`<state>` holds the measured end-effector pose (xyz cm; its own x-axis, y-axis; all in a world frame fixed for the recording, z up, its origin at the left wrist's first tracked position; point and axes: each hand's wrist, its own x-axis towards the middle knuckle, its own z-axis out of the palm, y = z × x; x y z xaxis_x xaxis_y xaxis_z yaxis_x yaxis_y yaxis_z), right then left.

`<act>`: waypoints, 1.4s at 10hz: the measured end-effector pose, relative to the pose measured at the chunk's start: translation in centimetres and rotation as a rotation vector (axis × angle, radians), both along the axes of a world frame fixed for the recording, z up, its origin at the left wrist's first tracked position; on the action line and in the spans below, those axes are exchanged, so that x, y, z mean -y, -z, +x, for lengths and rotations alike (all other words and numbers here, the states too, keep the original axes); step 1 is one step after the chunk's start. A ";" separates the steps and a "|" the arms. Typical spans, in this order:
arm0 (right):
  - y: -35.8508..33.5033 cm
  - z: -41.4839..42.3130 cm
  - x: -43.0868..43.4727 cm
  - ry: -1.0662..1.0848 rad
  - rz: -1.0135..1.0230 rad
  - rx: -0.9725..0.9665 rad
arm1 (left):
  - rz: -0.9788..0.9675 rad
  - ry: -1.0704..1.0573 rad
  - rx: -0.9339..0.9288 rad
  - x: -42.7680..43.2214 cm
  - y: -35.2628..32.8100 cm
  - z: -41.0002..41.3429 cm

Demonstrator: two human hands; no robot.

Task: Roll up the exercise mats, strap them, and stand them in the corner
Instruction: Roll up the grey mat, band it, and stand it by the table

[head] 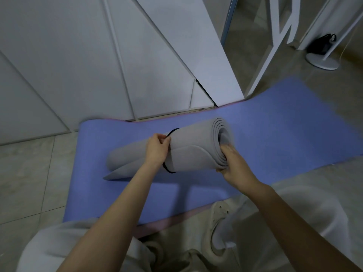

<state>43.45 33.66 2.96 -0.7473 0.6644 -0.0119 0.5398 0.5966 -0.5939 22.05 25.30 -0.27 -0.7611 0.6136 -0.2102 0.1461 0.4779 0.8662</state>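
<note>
On a blue mat (pixel 275 134) that is lying flat across the tiled floor (pixel 25 173), a person is kneeling over a rolled grey mat (pixel 192 142). The roll is resting crosswise on the blue mat, with its spiral end facing right and its loose outer edge trailing at the left end. The left hand (pixel 157 149) is pinching a thin black strap (pixel 167 169) that is circling the roll near its middle. The right hand (pixel 235 163) is gripping the roll's right end, its somewhat blurred fingers curling round the layered edge. A cream clog (pixel 218 222) is showing between the person's pale trouser legs. White wall panels (pixel 78 65) are standing behind, and a black bag (pixel 322 45) is sitting beside a round white stand base (pixel 322 61) at far right.
</note>
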 end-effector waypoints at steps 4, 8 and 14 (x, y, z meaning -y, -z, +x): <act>-2.2 -3.0 0.6 0.557 -0.529 -0.180 | -0.083 -0.011 0.106 0.0 2.1 2.5; -4.9 -4.1 1.7 0.335 -0.279 -0.141 | -0.298 -0.052 -0.127 4.6 3.1 -1.6; -3.6 -2.3 2.2 0.147 -0.181 -0.026 | -0.096 -0.156 -0.108 5.8 3.2 -3.1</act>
